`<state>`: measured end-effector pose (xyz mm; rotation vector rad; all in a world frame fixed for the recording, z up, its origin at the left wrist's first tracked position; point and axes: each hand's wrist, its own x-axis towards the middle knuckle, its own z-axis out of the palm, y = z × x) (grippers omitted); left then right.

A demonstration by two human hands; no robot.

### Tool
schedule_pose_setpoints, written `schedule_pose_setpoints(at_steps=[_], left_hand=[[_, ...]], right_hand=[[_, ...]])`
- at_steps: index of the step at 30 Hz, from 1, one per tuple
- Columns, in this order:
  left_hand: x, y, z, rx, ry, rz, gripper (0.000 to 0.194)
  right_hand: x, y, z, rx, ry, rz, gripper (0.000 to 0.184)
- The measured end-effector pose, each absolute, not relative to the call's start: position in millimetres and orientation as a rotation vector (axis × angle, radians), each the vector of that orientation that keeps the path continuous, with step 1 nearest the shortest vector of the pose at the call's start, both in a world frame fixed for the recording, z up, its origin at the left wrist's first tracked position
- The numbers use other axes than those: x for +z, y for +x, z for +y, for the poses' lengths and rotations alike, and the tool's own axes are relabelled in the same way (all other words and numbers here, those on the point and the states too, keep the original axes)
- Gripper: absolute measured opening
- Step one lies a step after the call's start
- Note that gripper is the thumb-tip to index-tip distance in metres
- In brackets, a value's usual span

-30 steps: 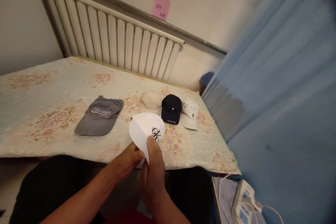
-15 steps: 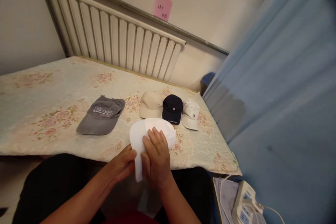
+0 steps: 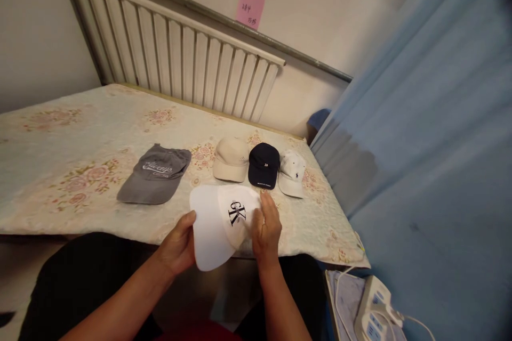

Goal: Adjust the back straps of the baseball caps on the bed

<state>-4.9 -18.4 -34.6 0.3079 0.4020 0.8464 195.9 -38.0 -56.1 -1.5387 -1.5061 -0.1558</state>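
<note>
Between my two hands, above the bed's front edge, is a white baseball cap (image 3: pixel 212 226) with black "CK" letters on its front; its brim points left. My left hand (image 3: pixel 178 245) grips the brim, thumb on top and fingers underneath. At the crown's right side, my right hand (image 3: pixel 267 229) is closed on the cap, part of its grip hidden. Behind the white cap stand a beige cap (image 3: pixel 231 160), a black cap (image 3: pixel 263 166) and an off-white cap (image 3: pixel 292 173) in a row. A flattened grey cap (image 3: pixel 156 176) with white lettering lies to the left.
The caps rest on a bed with a floral cover (image 3: pixel 92 117). A radiator (image 3: pixel 176 53) and a wall with a pink note (image 3: pixel 250 9) are behind it. On the right hang a blue curtain (image 3: pixel 432 144) and, below, a power strip (image 3: pixel 374 309) with cables.
My right hand has moved from the front of the crown to its right side. The white cap has turned so its brim lies flatter and the black letters show. My left hand still holds the brim.
</note>
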Motion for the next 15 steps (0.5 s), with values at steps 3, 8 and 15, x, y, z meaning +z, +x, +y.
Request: schedule_pose_setpoints(at_steps=[3, 8, 15], left_hand=[[-32, 2, -21, 0.811, 0.279, 0.398, 0.064], [-27, 1, -22, 0.814, 0.242, 0.397, 0.065], [-23, -8, -17, 0.929, 0.131, 0.457, 0.047]], right_hand=[[-42, 167, -49, -0.262, -1.344, -1.725, 0.043], [-46, 154, -49, -0.331, -1.282, -1.882, 0.039], [-75, 190, -36, -0.314, -1.545, -1.659, 0.037]])
